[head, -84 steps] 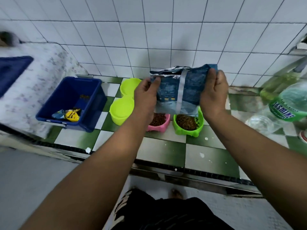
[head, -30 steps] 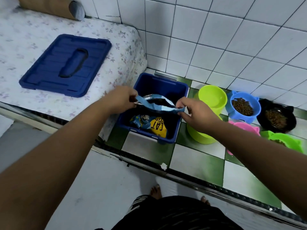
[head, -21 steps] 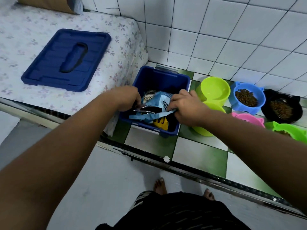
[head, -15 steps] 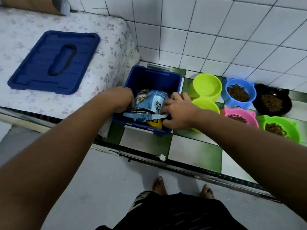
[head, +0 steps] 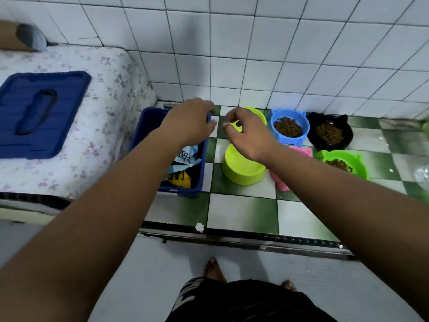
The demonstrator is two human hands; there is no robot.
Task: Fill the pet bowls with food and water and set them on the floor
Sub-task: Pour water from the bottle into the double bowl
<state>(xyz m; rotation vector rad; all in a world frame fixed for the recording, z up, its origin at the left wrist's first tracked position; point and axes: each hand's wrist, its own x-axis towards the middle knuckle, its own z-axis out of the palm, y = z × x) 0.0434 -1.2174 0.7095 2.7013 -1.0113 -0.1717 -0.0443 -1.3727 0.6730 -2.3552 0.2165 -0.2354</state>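
Fingers loosely curled and empty, right hand (head: 248, 135) hovers over the lime bowl (head: 242, 168) — left hand (head: 189, 122) over the blue bin (head: 144, 129) holding the food bag (head: 185, 156), its grip impossible to tell.

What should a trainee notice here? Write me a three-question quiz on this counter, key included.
1. Multiple choice: where does the blue lid lie? A on a shelf; B on the flowered cloth; C in a sink.
2. True or false: the lime double bowl is full of kibble.
3. Fill in: the food bags lie inside the blue ____.
Key: 1 B; 2 false; 3 bin.
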